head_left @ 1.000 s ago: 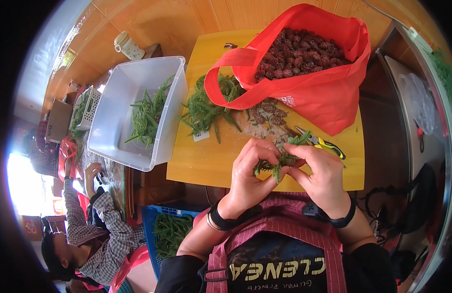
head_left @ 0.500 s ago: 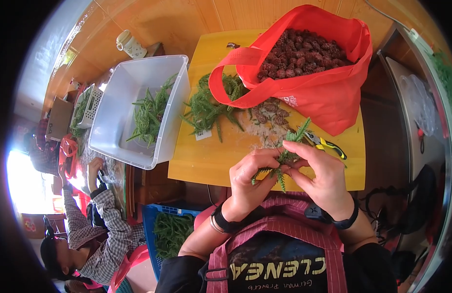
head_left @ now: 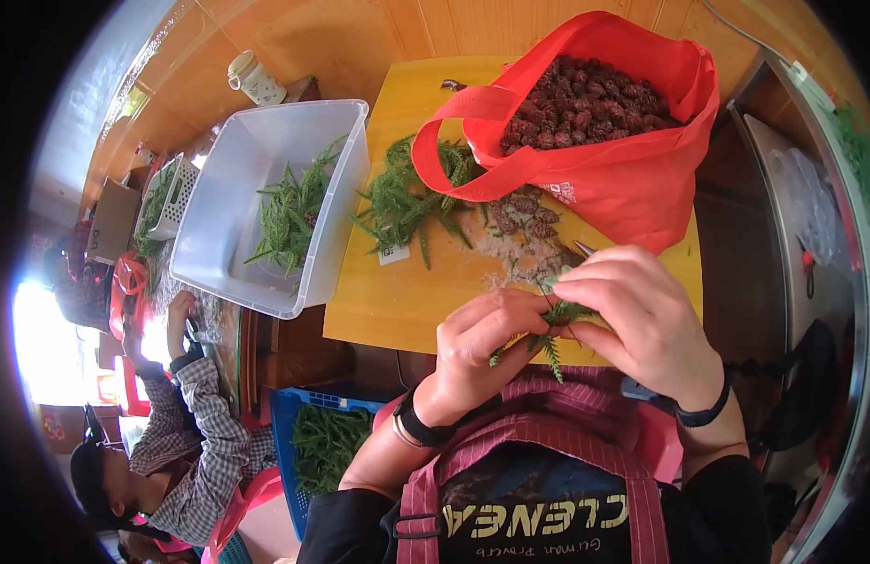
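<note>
A small green evergreen sprig (head_left: 552, 357) is between my hands, over the near edge of the yellow board (head_left: 369, 315). My left hand (head_left: 482, 343) is closed on its left side, with leafy tips poking out below the fingers. From the right, my right hand (head_left: 642, 315) pinches at the same sprig with thumb and forefinger; what lies right between those fingertips is partly hidden. Just beyond the right hand shows the tip of the pliers (head_left: 583, 248), their handles covered. Brown pine cones (head_left: 538, 224) and pale crumbs lie on the board ahead of my hands.
A red bag (head_left: 632, 193) full of dark cones stands at the back right. Evergreen sprigs (head_left: 416, 193) lie beside it. Left of them is a clear plastic bin (head_left: 219, 235) with more. A blue crate (head_left: 286, 423) of greenery sits below. Another person (head_left: 195, 432) works at left.
My right hand has turned and shifted right, its fingers rising over the sprig and now covering the pliers' handles. The sprig's upper tip has dropped under the fingers. My left hand keeps its hold.
</note>
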A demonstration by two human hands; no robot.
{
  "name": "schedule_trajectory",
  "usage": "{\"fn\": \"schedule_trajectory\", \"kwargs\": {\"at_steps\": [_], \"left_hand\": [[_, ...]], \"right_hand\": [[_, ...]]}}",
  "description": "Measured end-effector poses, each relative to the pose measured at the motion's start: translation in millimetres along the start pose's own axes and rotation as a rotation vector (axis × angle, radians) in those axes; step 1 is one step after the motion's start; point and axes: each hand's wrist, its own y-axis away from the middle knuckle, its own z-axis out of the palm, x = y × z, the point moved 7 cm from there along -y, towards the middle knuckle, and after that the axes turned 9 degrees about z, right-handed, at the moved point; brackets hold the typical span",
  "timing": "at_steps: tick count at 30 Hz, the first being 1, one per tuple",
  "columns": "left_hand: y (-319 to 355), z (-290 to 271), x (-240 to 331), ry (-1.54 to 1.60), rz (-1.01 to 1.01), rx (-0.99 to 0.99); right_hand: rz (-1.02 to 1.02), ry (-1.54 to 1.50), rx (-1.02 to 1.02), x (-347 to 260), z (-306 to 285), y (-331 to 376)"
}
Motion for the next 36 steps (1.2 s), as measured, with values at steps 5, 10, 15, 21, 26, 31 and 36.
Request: {"fn": "schedule_trajectory", "kwargs": {"at_steps": [5,10,15,21,26,31,36], "left_hand": [[0.9,-0.3,1.7,-0.023,0.024,-0.022],[-2.9,1.6,6.0,-0.023,0.039,-0.09],[-8.8,-1.9,8.6,0.001,0.061,-0.089],[-10.0,-5.2,9.5,0.036,0.035,-0.089],[-13.1,-6.0,15.1,-0.025,0.063,-0.069],[-10.7,-7.5,7.2,0.074,-0.023,-0.018],[-11.8,-6.2,8.2,0.111,-0.043,-0.024]], "right_hand": [[0.074,-0.015,-0.094,8.2,3.6,-0.4],[0.112,-0.031,-0.208,12.6,6.7,-5.0],[0.15,-0.308,-0.221,14.7,7.8,-11.9],[0.213,-0.431,-0.291,20.8,12.5,-13.1],[0.269,-0.524,-0.234,25.5,17.5,-10.9],[0.232,-0.527,-0.149,24.0,12.9,-11.2],[0.155,-0.524,-0.135,21.9,8.5,-8.6]]}}
